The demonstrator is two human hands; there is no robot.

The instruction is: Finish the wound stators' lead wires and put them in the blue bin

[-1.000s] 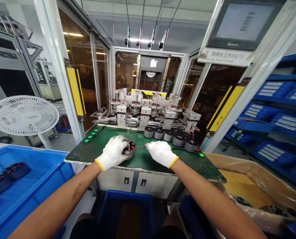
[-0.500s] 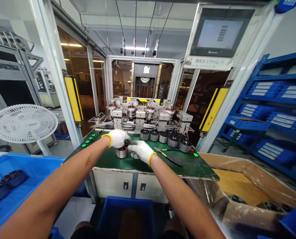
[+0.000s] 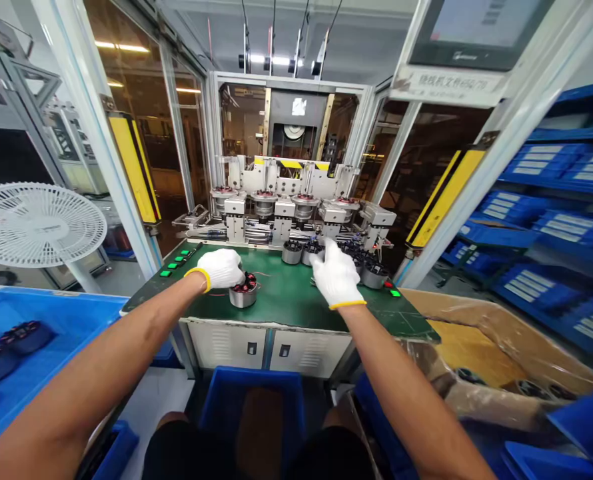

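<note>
My left hand (image 3: 221,269), in a white glove with a yellow cuff, is closed at the upper left edge of a motor stator (image 3: 243,295). The stator stands on the green bench top, with a silvery outer wall and red-and-black windings on top. Thin loose wires stick out beside it. My right hand (image 3: 337,275), gloved alike, is over the bench farther right, its fingers partly spread and pointing forward. It covers the place where the pliers lay. Behind it stand several unwound stators (image 3: 291,253), partly hidden by the glove.
A winding machine (image 3: 284,207) with several stators mounted runs along the bench's back. Green buttons (image 3: 165,274) are at the left, red and green ones (image 3: 393,293) at the right. A blue bin (image 3: 91,303) is left, a plastic-lined carton (image 3: 541,320) right, and a blue crate (image 3: 296,380) below.
My right hand has left the stator and moved right, over the pliers. My left hand stays at the stator. The view has tipped down slightly.
</note>
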